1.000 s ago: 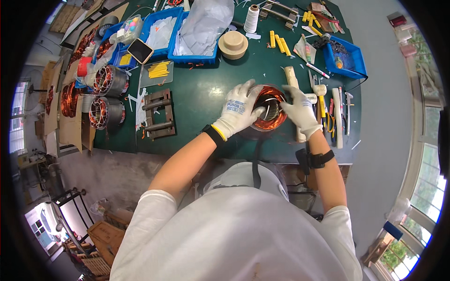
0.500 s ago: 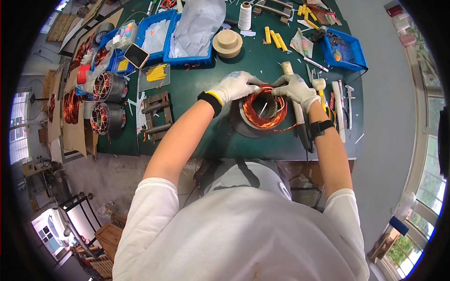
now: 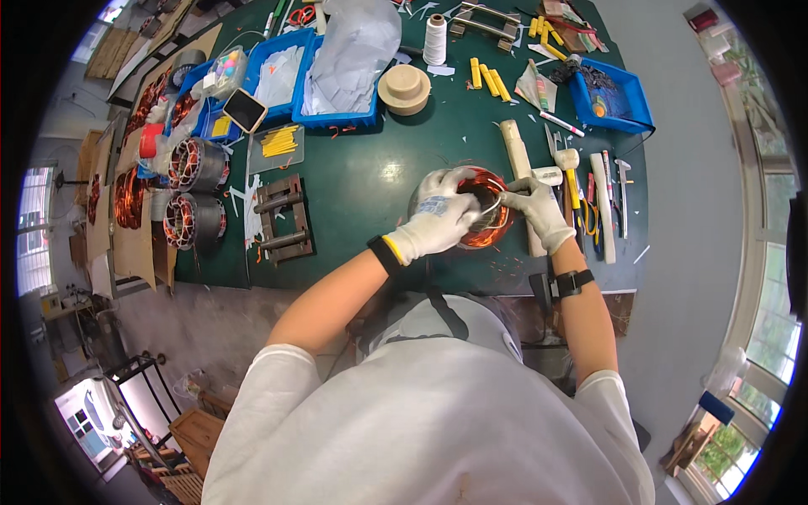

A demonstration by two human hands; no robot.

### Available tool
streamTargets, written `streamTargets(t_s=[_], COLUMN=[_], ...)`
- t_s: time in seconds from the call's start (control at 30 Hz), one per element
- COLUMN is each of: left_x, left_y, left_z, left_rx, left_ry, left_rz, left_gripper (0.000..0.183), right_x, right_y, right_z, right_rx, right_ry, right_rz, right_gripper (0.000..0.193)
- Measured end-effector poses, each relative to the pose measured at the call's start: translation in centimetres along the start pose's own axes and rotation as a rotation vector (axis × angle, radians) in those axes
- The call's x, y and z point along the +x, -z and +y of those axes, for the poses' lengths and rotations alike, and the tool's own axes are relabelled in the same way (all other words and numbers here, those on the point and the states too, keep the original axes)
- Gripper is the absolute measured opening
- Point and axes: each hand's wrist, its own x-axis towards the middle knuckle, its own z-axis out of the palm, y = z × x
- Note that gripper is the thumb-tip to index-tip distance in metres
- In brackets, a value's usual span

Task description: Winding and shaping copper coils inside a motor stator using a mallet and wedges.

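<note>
A motor stator [image 3: 486, 178] with orange-copper windings stands at the table's front middle, its round opening facing up. My left hand [image 3: 436, 217], in a whitish work glove, grips its left side, with fingers reaching over the opening. My right hand [image 3: 541, 210], gloved too, holds the right rim between thumb and fingers, near a white lead [image 3: 507, 200] that curves along the coil. The left fingers hide part of the bore, and the stator looks slightly blurred. Just right of it lies a pale mallet [image 3: 515, 150], partly covered by my right hand.
Pliers, a white stick [image 3: 603, 210] and a caliper [image 3: 623, 198] lie at the right. Blue bins [image 3: 337, 118] stand at the back left, a blue tray [image 3: 627, 122] at the back right. A metal frame [image 3: 284, 220] and two wound stators [image 3: 195, 220] sit at the left.
My left hand has moved from the far rim onto the stator's left side and opening. My right hand has come nearer along the right rim. The stator appears turned, its loose wire end shifted.
</note>
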Motion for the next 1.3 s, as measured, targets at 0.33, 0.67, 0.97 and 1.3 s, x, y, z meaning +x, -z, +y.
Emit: streamTargets(t_s=[0.33,0.67,0.97,1.3], left_x=[-0.3,-1.2,2.1,2.6], left_y=[0.9,0.6,3.6,3.7], left_z=[0.7,0.2,-2.3,-4.3], left_rx=[-0.158,-0.152,-0.027,-0.614], left_ry=[0.183,0.268,0.114,0.367], left_rz=[0.062,0.165,-0.127,-0.14], left_gripper=[0.023,0.062,0.039,0.035], right_x=[-1.3,-1.7,1.9,3.4], right_y=[-0.7,-1.1,-3.7,-1.0], right_z=[0.8,-1.4,-4.2,-2.8], right_rx=[0.233,-0.018,-0.87,-0.37], right_ry=[-0.074,0.206,0.51,0.325], right_rz=[0.002,0.352,-0.023,-0.144], right_gripper=[0.038,0.038,0.035,0.038])
